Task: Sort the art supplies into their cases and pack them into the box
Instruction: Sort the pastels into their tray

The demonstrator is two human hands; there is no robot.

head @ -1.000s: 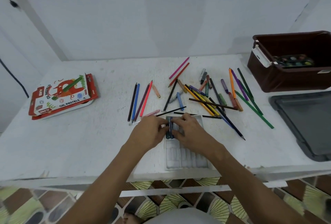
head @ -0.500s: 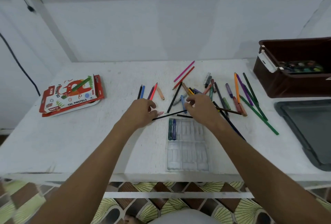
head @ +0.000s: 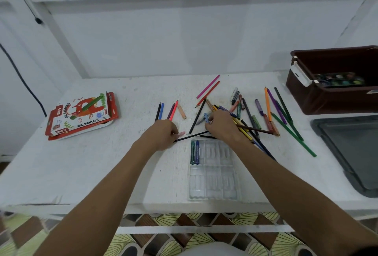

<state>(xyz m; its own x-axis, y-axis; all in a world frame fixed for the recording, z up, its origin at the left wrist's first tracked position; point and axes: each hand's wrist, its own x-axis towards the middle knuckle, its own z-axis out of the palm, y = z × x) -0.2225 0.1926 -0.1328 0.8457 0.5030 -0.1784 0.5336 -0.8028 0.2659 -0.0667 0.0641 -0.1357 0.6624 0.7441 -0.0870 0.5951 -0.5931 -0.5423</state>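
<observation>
Right hand [head: 223, 126] grip pinching blue oil pastel [head: 206, 117] at pile edge, 12 o'clock of plastic tray [head: 213, 182]; left hand [head: 163, 134] grip curled, contents unclear; risk: crossed pencils scatter

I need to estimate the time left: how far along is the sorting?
Early. Done: two pastels sit in the clear tray. In hand: the left hand reaches a pink pastel; the right hand reaches into the loose pile. Left: that pile, then the brown box.
</observation>
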